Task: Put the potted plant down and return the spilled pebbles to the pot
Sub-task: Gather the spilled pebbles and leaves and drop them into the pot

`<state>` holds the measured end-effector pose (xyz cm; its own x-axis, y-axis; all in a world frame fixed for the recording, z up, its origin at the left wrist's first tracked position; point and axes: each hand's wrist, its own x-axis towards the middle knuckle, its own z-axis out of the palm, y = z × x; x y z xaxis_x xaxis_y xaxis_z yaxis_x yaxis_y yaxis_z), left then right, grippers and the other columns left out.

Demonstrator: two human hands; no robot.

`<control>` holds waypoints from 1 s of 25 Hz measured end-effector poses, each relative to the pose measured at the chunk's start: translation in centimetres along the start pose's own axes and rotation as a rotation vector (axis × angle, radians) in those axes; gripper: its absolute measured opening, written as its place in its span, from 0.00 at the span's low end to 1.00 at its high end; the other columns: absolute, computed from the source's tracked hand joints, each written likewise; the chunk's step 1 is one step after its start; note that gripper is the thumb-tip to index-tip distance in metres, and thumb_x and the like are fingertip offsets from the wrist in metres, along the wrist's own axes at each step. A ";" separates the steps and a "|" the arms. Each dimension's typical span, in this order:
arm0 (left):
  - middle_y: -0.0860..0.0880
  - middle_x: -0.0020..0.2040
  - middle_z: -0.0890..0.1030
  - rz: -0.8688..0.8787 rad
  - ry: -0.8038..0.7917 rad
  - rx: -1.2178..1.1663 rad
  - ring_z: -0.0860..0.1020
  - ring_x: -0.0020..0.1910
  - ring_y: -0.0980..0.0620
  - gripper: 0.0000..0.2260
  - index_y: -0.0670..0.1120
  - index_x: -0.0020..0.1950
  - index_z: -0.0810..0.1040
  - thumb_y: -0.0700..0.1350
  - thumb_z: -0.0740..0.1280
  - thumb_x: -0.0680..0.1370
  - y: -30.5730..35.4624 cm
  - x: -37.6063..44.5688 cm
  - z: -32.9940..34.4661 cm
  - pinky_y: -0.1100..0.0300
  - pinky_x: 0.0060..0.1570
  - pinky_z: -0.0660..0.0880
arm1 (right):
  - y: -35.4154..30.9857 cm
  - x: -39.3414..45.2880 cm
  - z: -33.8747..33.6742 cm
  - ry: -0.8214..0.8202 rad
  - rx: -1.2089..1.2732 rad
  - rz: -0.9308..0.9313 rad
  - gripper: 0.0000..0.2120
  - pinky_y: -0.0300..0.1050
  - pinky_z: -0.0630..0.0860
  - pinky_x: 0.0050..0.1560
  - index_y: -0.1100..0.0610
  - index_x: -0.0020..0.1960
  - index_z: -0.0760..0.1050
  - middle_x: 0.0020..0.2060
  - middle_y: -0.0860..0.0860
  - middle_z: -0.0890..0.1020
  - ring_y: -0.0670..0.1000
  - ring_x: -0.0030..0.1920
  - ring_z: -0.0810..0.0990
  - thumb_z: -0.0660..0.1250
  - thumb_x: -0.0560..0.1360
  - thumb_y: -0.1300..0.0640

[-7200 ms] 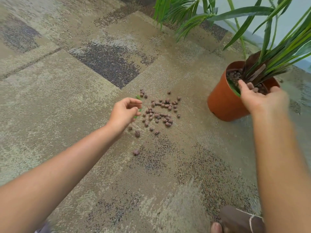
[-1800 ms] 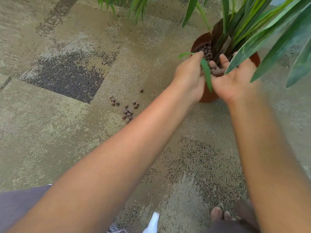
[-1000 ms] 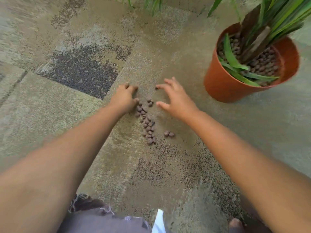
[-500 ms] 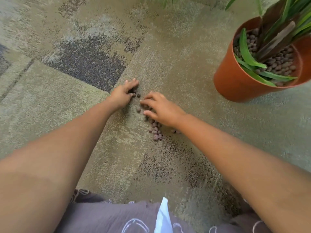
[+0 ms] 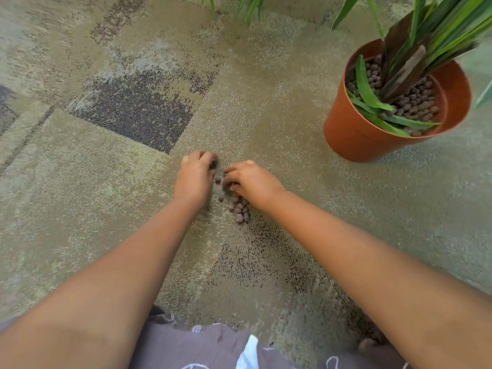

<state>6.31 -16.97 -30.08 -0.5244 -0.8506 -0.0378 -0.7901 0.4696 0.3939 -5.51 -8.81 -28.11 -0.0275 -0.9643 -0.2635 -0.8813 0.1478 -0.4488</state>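
Note:
A terracotta-coloured pot (image 5: 354, 134) with a green long-leaved plant (image 5: 436, 30) stands upright on the carpet at the upper right, its top filled with brown pebbles. A small heap of spilled pebbles (image 5: 239, 210) lies on the carpet at centre, well left of the pot. My left hand (image 5: 194, 177) and my right hand (image 5: 253, 181) rest on the carpet on either side of the heap, fingers curled inward and nearly touching. A pebble shows at my left fingertips. More pebbles lie between and under the hands, partly hidden by the right palm.
The floor is patterned beige and dark grey carpet (image 5: 127, 107). Tips of other green leaves (image 5: 250, 4) hang in at the top edge. My grey-clothed lap (image 5: 202, 347) and a toe (image 5: 367, 344) sit at the bottom edge.
Both hands came from the pot down to the carpet and have closed in on the pebbles, pushing them into a tighter heap. My fingers are more curled than half a second ago.

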 end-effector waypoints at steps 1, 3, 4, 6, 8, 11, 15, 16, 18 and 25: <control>0.45 0.57 0.74 0.026 -0.046 0.002 0.70 0.58 0.46 0.10 0.43 0.56 0.76 0.39 0.62 0.76 0.2 0.1 -0.1 0.58 0.49 0.68 | -0.2 0.2 -0.4 -0.028 -0.003 0.012 0.13 0.53 0.72 0.61 0.51 0.58 0.77 0.63 0.50 0.74 0.54 0.62 0.69 0.65 0.75 0.59; 0.42 0.53 0.72 0.073 -0.111 0.008 0.70 0.51 0.45 0.08 0.42 0.52 0.75 0.39 0.63 0.75 0.5 0.0 -0.4 0.58 0.42 0.66 | -0.7 0.6 -1.0 -0.087 -0.006 0.038 0.12 0.52 0.73 0.58 0.51 0.56 0.77 0.59 0.52 0.73 0.55 0.60 0.68 0.65 0.74 0.59; 0.42 0.51 0.71 0.085 -0.133 0.022 0.70 0.48 0.45 0.07 0.41 0.51 0.74 0.39 0.62 0.75 0.6 -0.1 -0.6 0.57 0.41 0.65 | -1.0 0.8 -1.1 -0.098 -0.004 0.054 0.11 0.51 0.73 0.56 0.52 0.55 0.77 0.57 0.53 0.72 0.55 0.59 0.68 0.65 0.74 0.59; 0.41 0.51 0.70 0.037 -0.168 -0.002 0.71 0.46 0.45 0.06 0.41 0.51 0.73 0.38 0.61 0.75 0.5 -0.3 -0.7 0.58 0.40 0.65 | -1.4 1.0 -0.9 -0.082 -0.003 0.081 0.10 0.51 0.73 0.54 0.53 0.53 0.77 0.55 0.53 0.72 0.55 0.57 0.69 0.65 0.73 0.61; 0.42 0.52 0.73 -0.176 -0.147 -0.209 0.73 0.43 0.47 0.05 0.43 0.49 0.74 0.36 0.62 0.75 0.7 -0.2 -0.7 0.60 0.39 0.68 | -1.2 1.0 -0.5 -0.065 0.018 0.091 0.09 0.48 0.74 0.51 0.53 0.50 0.78 0.51 0.52 0.72 0.55 0.56 0.71 0.66 0.71 0.63; 0.44 0.44 0.78 -0.650 -0.094 -0.879 0.74 0.33 0.52 0.07 0.48 0.41 0.72 0.36 0.64 0.75 1.5 0.7 -1.7 0.61 0.30 0.71 | -0.3 0.7 -0.8 -0.009 0.182 0.160 0.06 0.42 0.73 0.49 0.55 0.45 0.80 0.49 0.50 0.74 0.52 0.52 0.75 0.69 0.70 0.64; 0.47 0.39 0.75 -0.768 -0.053 -1.251 0.73 0.33 0.55 0.09 0.46 0.40 0.70 0.33 0.63 0.75 4.1 1.9 -2.9 0.67 0.29 0.73 | 1.1 -0.4 -3.0 0.037 0.685 0.401 0.08 0.34 0.73 0.42 0.59 0.48 0.81 0.41 0.48 0.81 0.46 0.43 0.76 0.72 0.69 0.63; 0.47 0.39 0.74 -0.765 -0.070 -1.330 0.72 0.34 0.55 0.09 0.45 0.40 0.70 0.32 0.62 0.76 5.3 2.1 -3.2 0.68 0.32 0.74 | 1.5 -1.0 -3.7 0.034 0.814 0.441 0.08 0.32 0.74 0.39 0.60 0.49 0.81 0.38 0.48 0.80 0.46 0.40 0.76 0.72 0.69 0.65; 0.46 0.40 0.73 -0.757 -0.153 -1.458 0.72 0.36 0.55 0.08 0.43 0.41 0.70 0.32 0.61 0.76 7.5 2.3 -4.0 0.68 0.33 0.76 | 2.1 -2.1 -5.5 0.042 1.003 0.491 0.07 0.30 0.76 0.32 0.61 0.48 0.80 0.36 0.48 0.79 0.45 0.37 0.77 0.70 0.70 0.67; 0.42 0.41 0.70 -0.630 -0.503 -1.473 0.71 0.34 0.55 0.06 0.40 0.41 0.72 0.33 0.60 0.77 17.1 2.8 -6.7 0.70 0.28 0.76 | 4.9 -7.6 -14.8 0.219 0.999 0.450 0.07 0.35 0.78 0.42 0.58 0.41 0.77 0.37 0.50 0.79 0.43 0.38 0.78 0.68 0.71 0.69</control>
<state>-6.54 -12.92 -17.25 -0.5360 -0.5147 -0.6692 -0.1048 -0.7459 0.6577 -16.57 -4.05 -15.71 -0.4184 -0.7815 -0.4628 0.0024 0.5086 -0.8610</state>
